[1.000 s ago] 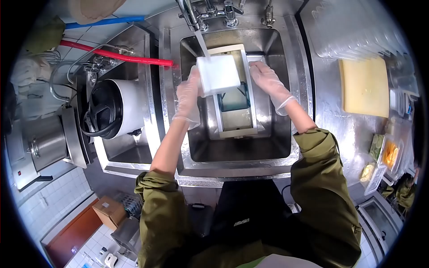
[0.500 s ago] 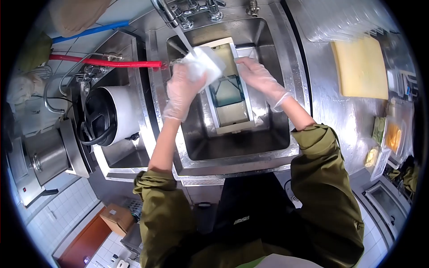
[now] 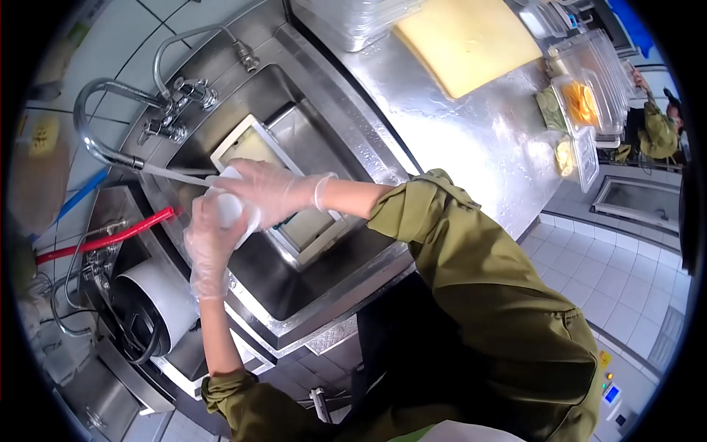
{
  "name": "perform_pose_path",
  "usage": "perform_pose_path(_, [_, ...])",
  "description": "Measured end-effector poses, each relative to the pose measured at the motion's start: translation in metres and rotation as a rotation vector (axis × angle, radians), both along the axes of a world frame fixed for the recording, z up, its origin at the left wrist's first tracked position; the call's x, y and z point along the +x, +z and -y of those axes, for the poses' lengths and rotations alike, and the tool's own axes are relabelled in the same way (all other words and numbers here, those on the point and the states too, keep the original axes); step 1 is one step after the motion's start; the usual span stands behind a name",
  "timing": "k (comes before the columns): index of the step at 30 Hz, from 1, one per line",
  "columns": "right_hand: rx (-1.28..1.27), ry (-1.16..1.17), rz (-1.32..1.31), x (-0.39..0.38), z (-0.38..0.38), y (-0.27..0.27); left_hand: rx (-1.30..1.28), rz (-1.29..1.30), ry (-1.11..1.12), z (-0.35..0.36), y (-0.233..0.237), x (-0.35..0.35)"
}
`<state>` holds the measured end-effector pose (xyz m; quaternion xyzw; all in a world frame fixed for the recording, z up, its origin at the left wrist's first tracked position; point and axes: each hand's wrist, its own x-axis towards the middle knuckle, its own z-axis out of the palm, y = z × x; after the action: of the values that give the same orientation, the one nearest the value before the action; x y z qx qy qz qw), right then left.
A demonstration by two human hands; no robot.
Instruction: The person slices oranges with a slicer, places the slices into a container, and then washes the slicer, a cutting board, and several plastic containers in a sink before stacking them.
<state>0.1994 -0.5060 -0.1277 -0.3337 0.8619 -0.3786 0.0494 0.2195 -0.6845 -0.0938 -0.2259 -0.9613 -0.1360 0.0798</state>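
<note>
Both hands wear clear plastic gloves and are over the steel sink (image 3: 276,295). My left hand (image 3: 210,239) is wrapped round a small white container (image 3: 230,210). My right hand (image 3: 269,191) also grips it from above and to the right. Water from the curved faucet (image 3: 110,153) streams onto the container and the fingers. Beneath the hands, inside the sink, lies a pale rectangular frame-like tray (image 3: 313,239), partly hidden by my right hand and forearm.
A red hose (image 3: 125,234) and a white pot with a black lid (image 3: 166,306) are at the left. On the right counter are a yellow board (image 3: 468,44), stacked clear containers (image 3: 357,18) and a tub of orange pieces (image 3: 579,103). Another person (image 3: 655,129) stands far right.
The view has turned and shifted toward the right. My right hand has moved from above the tray onto the white container, which my left hand still holds under the water.
</note>
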Motion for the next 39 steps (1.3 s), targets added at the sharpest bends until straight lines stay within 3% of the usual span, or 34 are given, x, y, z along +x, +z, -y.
perform_pose_path(4, [-0.256, -0.075, -0.042, 0.012, -0.018, 0.010, 0.167, 0.104, -0.031, -0.010, 0.028, 0.003])
perform_pose_path(7, [-0.346, -0.267, -0.075, 0.024, -0.054, 0.028, 0.528, 0.092, -0.008, -0.014, 0.036, 0.002])
perform_pose_path(10, [-0.566, -0.356, -0.126, 0.033, -0.119, 0.034, 0.404, 0.144, 0.124, 0.006, -0.008, -0.007])
perform_pose_path(11, [-0.599, -0.474, -0.036, 0.043, -0.141, 0.044, 0.359, 0.158, 0.176, 0.011, -0.026, -0.008])
perform_pose_path(12, [-0.291, -0.645, -0.283, 0.045, -0.173, 0.043, 0.208, 0.216, 0.222, 0.010, -0.041, -0.001])
perform_pose_path(13, [0.006, -0.799, -0.330, 0.057, -0.203, 0.049, 0.170, 0.435, 0.294, 0.006, -0.050, 0.006])
perform_pose_path(15, [-0.056, -1.074, -0.192, 0.061, -0.253, 0.041, -0.141, 0.487, 0.161, 0.004, -0.082, 0.021])
perform_pose_path(17, [-0.126, -1.204, -0.197, 0.057, -0.288, 0.036, -0.161, 0.306, 0.029, -0.004, -0.126, 0.048])
perform_pose_path(19, [-0.243, -1.229, -0.200, 0.059, -0.320, 0.018, -0.459, 0.254, -0.112, -0.018, -0.146, 0.058])
perform_pose_path(22, [-0.261, -1.288, -0.179, 0.061, -0.331, 0.007, -0.476, 0.463, -0.053, -0.018, -0.178, 0.045])
perform_pose_path(26, [-0.207, -1.300, -0.185, 0.058, -0.325, -0.001, -0.334, 0.195, 0.131, -0.012, -0.194, 0.017])
perform_pose_path(30, [-0.067, -1.228, -0.238, 0.050, -0.338, -0.009, -0.455, 0.568, 0.284, -0.033, -0.179, 0.013])
perform_pose_path(32, [-0.086, -1.168, -0.220, 0.046, -0.344, -0.008, -0.403, 0.785, 0.213, -0.033, -0.171, 0.018])
perform_pose_path(34, [0.103, -1.169, -0.255, 0.046, -0.347, -0.004, -0.383, 0.955, 0.143, -0.036, -0.145, 0.022])
perform_pose_path(37, [0.440, -1.222, -0.637, 0.058, -0.291, 0.031, -0.296, 0.925, 0.188, -0.045, -0.119, 0.026])
perform_pose_path(39, [0.333, -1.083, -0.752, 0.063, -0.238, 0.050, -0.289, 0.897, 0.215, -0.046, -0.121, 0.032])
